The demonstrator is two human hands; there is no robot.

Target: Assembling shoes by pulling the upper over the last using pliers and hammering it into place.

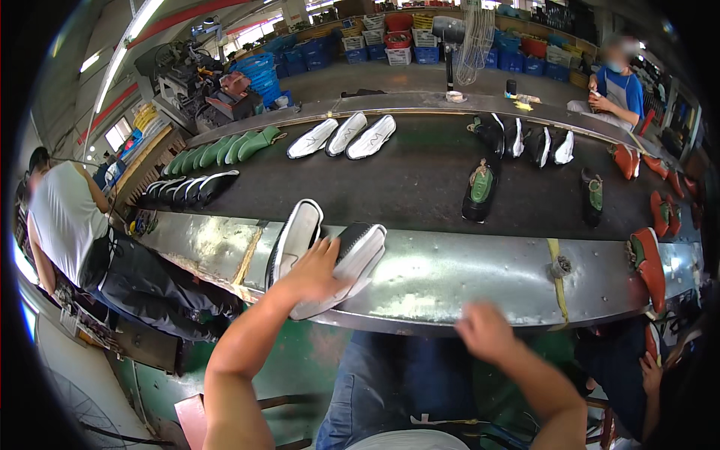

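Two black shoe uppers with pale undersides lie on the metal ledge in front of me. My left hand [315,270] rests across them with its fingers spread. The left shoe upper [298,232] stands just beyond my fingertips. The right shoe upper [360,255] lies tilted under my thumb and palm, its near end partly hidden. My right hand [486,330] hovers at the ledge's front edge, apart from the shoes. Its fingers look curled but are blurred, and nothing can be made out in them.
Behind the metal ledge [450,270] runs a dark belt [382,184] bearing white-soled shoes [371,137], green shoes [251,144] and black-and-green shoes [478,193]. Red shoes [649,262] stand at the right. Co-workers are at left [71,206], far right [619,86] and near right [619,367].
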